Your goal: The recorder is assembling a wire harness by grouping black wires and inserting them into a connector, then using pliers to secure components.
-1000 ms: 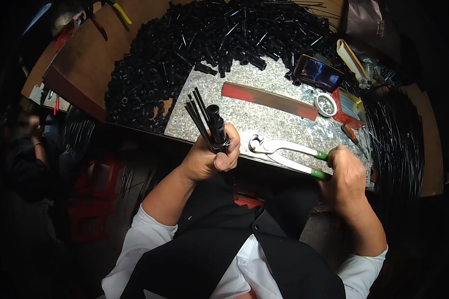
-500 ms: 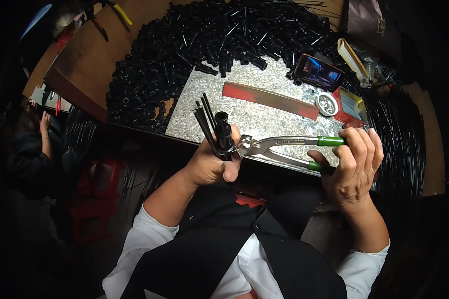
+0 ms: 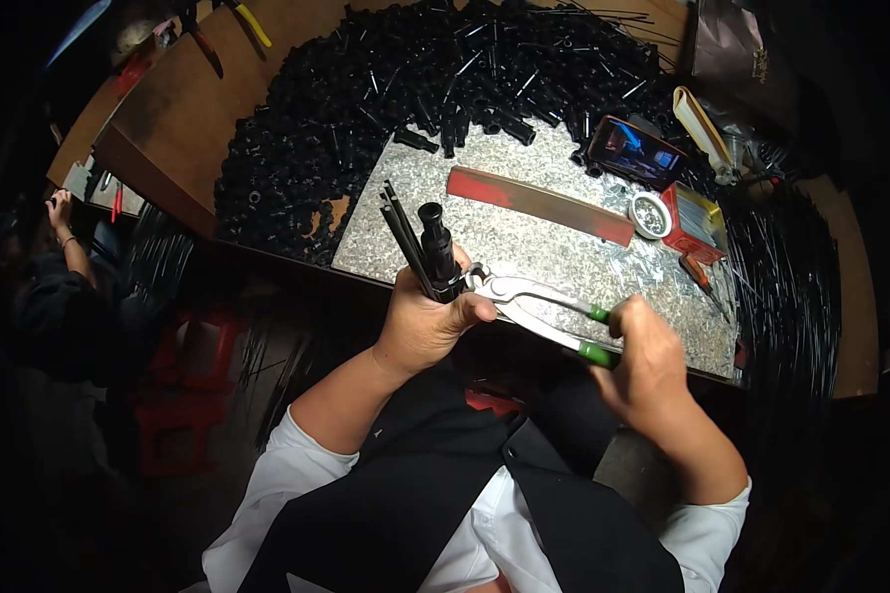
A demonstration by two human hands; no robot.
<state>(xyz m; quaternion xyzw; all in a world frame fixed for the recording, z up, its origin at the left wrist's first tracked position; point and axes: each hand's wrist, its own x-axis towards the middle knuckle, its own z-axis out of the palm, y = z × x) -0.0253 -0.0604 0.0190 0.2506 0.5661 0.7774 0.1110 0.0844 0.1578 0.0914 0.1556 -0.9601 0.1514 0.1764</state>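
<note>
My left hand [image 3: 423,326] grips a black tube-shaped part [image 3: 437,249] held upright, together with a few thin black rods [image 3: 403,232] fanning up beside it. My right hand [image 3: 653,366] is closed around the green-tipped handles of metal pliers [image 3: 539,304]. The pliers' jaws meet the base of the black part just above my left thumb. Both hands hover over the near edge of a speckled metal sheet [image 3: 524,247].
A big heap of black tubular parts [image 3: 405,89] covers the wooden bench behind the sheet. A red-and-grey flat bar [image 3: 539,205], a phone [image 3: 636,151], a small round tin [image 3: 651,214] and a red tray [image 3: 697,222] lie at right. Another person [image 3: 54,287] is at far left.
My right hand has closed tighter on the pliers' handles and dropped slightly. The jaws stay at the black part, which my left hand has lifted a little.
</note>
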